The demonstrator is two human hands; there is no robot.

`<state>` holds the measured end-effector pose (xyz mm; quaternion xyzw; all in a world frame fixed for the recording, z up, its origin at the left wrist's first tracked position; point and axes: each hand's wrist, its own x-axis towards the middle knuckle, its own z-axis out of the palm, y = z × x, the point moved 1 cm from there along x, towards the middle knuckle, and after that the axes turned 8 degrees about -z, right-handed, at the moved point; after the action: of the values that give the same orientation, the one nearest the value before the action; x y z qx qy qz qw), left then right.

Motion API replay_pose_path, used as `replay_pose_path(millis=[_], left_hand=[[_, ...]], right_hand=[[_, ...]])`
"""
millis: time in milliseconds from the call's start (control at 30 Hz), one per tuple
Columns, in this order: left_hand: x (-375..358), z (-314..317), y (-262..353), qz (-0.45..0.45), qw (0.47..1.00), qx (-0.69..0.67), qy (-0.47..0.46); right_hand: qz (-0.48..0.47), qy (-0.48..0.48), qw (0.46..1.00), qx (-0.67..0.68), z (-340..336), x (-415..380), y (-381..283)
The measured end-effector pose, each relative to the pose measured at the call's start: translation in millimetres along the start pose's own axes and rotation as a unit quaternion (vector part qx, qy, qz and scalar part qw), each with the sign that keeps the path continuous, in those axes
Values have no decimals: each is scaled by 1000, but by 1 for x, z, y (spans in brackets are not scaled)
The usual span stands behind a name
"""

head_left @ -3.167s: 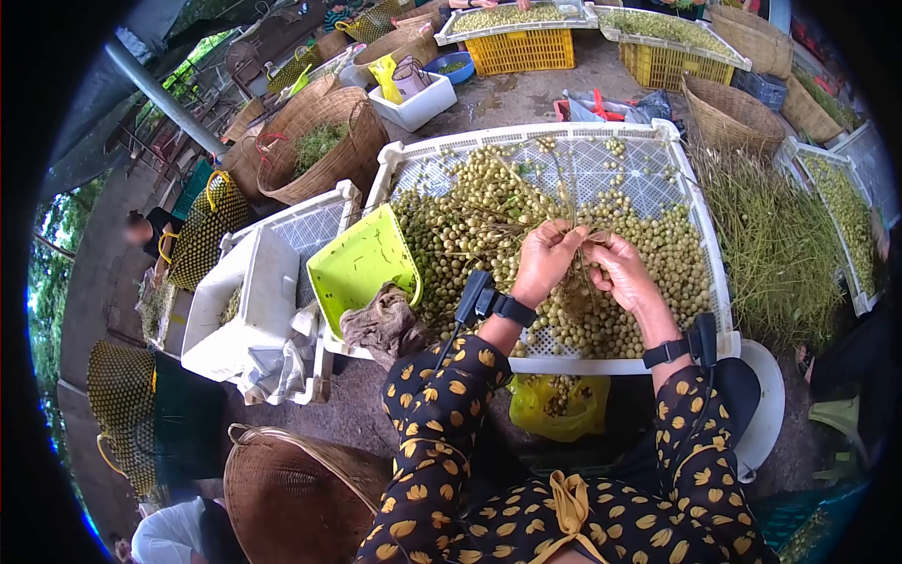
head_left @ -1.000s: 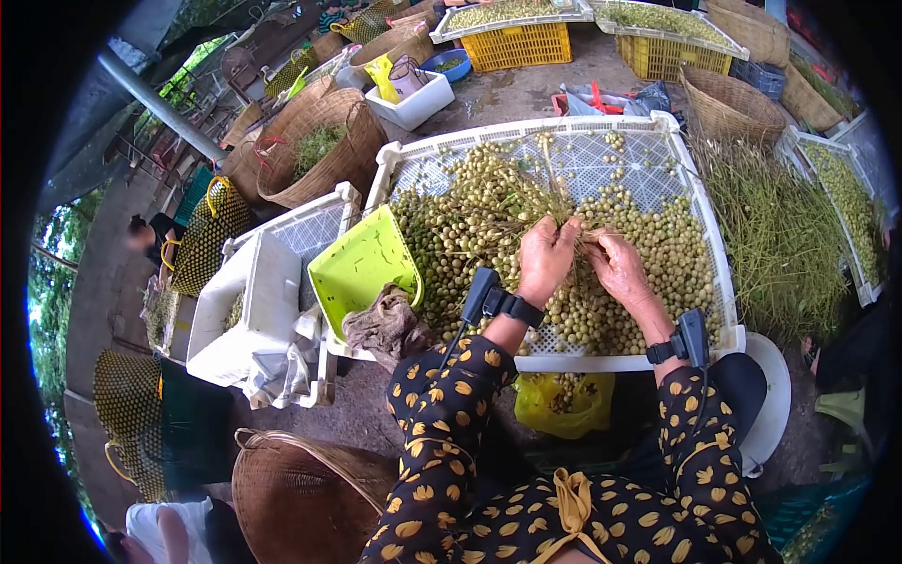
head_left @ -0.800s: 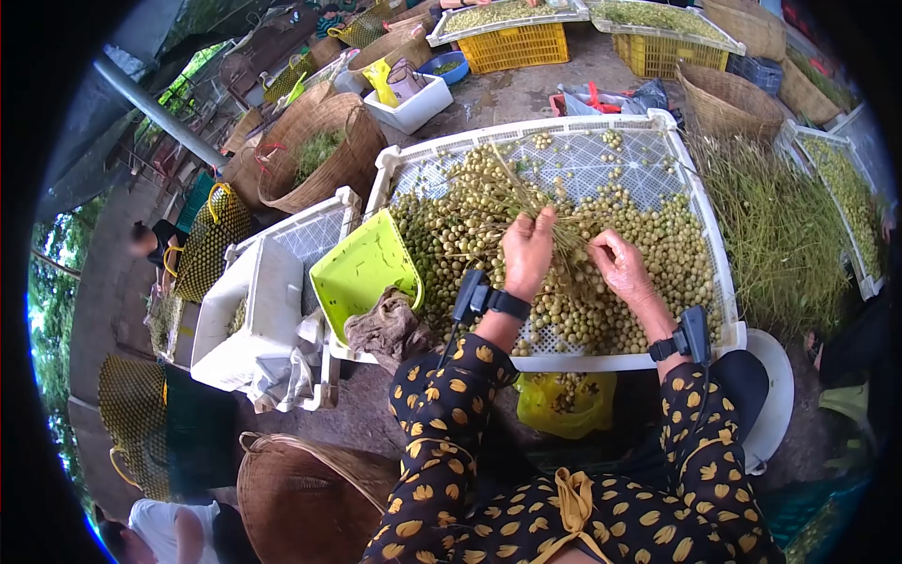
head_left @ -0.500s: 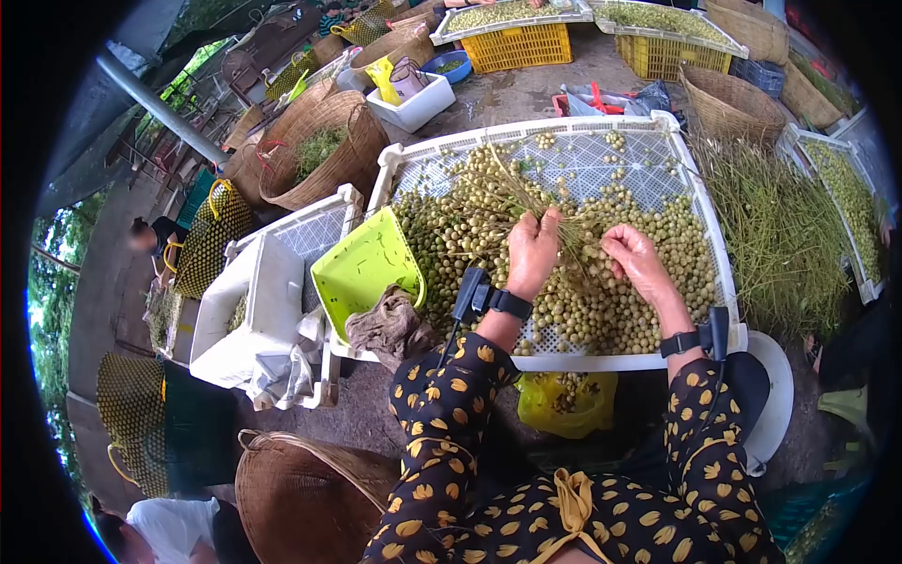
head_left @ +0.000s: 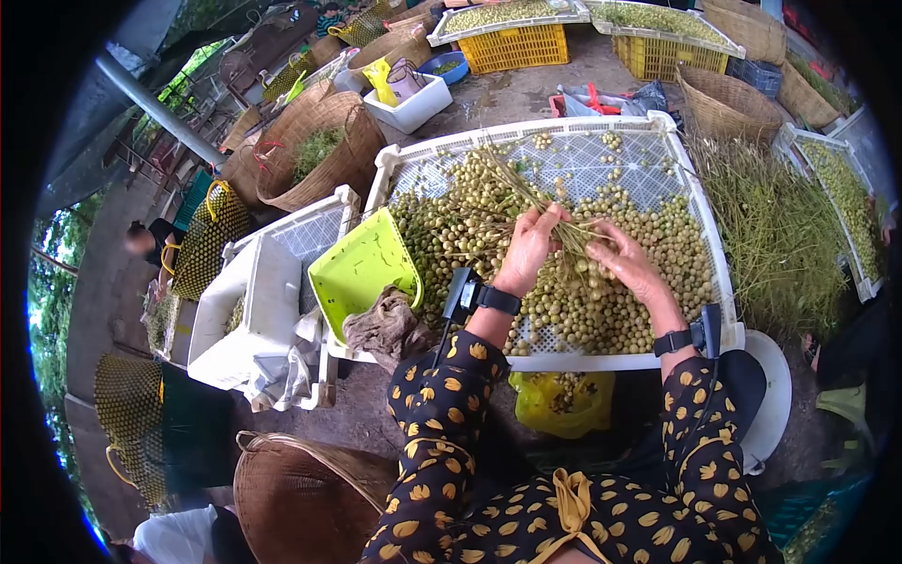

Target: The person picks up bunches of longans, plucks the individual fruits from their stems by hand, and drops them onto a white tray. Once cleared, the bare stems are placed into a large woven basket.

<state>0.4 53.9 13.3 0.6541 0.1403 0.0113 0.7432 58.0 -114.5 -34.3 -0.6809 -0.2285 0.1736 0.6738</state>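
1. The left hand point(head_left: 528, 252) is closing its fingers firmly around a bunch of stems point(head_left: 575, 235), thumb pressing from above.
2. The right hand point(head_left: 634, 268) is holding its fingers loosely curved and partly apart, meeting the stems' right-hand ends; whether they are pinching any, one cannot tell.
3. The bunch is lying between both hands, above the round fruits point(head_left: 658, 305) heaped beneath the fingers.
4. The white tray point(head_left: 620, 363) is running its near rim under the wrists; beyond the fingers, its lattice mesh is showing between scattered fruits.
5. Left of the fingers, a smooth lime-green basin point(head_left: 362, 273) is tilting at the tray's near corner, a crumpled brown cloth point(head_left: 387, 329) touching it.
6. Right of the fingers, outside the rim, thin, dry-looking stalks point(head_left: 770, 235) are forming a tangled heap.
7. Nearer the body than the fingers, a thin yellow bag point(head_left: 564, 404) is sitting below the tray.
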Motion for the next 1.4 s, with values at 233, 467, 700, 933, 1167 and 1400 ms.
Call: replay_pose_path(millis=[233,467,700,933,1167,1400], left_hand=[[22,0,-42,-2,996,50,68],[48,-17,-79,71,976,122,166],[44,-4,-77,116,969,134,172],[25,5,-44,109,989,1,96],[33,4,-53,117,979,83,143],[19,5,-44,32,991,40,121]], right_hand=[[-90,-32,992,-86,9,11,26],[-209,-1,968,-140,13,5,7],[-55,101,993,-19,3,11,33],[36,166,962,213,-20,11,32],[-132,13,982,-133,9,5,-2],[-173,14,978,-112,10,8,10]])
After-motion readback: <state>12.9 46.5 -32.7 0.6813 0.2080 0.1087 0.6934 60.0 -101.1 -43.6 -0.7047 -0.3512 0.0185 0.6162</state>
